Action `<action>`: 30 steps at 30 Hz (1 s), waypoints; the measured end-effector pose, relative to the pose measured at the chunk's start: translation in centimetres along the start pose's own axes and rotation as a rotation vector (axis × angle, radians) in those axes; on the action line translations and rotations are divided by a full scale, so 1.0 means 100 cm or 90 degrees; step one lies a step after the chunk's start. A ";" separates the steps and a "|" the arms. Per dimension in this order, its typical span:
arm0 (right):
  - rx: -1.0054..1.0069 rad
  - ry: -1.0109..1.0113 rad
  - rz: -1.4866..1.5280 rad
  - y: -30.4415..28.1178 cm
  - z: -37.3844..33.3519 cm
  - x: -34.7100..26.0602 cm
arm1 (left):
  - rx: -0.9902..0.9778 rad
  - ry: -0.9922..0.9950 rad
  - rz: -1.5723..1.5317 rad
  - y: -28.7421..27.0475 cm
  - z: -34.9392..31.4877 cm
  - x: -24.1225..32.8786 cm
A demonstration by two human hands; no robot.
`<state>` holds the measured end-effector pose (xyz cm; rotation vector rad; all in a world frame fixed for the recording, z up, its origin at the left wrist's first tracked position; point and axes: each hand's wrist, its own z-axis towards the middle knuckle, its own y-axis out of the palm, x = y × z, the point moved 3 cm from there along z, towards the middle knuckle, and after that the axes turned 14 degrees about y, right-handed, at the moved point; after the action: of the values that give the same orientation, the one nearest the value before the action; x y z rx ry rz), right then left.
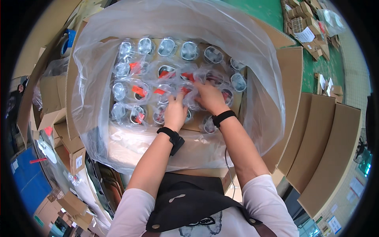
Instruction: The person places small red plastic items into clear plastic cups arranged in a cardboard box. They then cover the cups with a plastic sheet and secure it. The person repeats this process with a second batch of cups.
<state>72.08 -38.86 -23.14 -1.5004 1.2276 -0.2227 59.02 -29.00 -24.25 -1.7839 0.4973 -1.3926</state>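
My left hand (175, 113) and my right hand (212, 97) reach into a large carton, side by side over rows of cup-shaped metal parts. Each part, like this metal part (167, 47) in the far row, sits in its own clear plastic bag. Between my hands, the fingers of both close on the bagging of a wrapped metal part with a red piece (184, 91). My fingers partly hide that part. More red pieces show on others, such as the red piece (139, 91) to the left. Both wrists wear black bands.
A clear plastic liner (92, 114) drapes over the walls of the carton. Its cardboard flap (291, 79) stands out on the right, beside stacked brown cardboard (316, 142). Small cartons (75, 154) lie at the left. More boxes (306, 23) sit on the green floor (268, 12) far right.
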 end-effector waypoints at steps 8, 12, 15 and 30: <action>0.035 -0.057 0.110 -0.010 -0.037 0.006 | 0.069 0.076 -0.026 -0.014 -0.026 0.010; 0.093 -0.080 0.127 -0.052 -0.065 -0.011 | 0.137 0.142 -0.077 -0.046 -0.037 0.038; 0.124 -0.112 0.113 -0.087 -0.097 -0.036 | 0.153 0.151 -0.124 -0.087 -0.054 0.066; 0.059 -0.447 0.076 -0.120 -0.266 -0.386 | 0.363 0.203 0.046 -0.397 -0.313 0.040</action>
<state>43.07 -27.63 13.88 -1.2574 0.7193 0.3062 24.52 -18.93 11.53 -1.0878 0.2818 -1.5815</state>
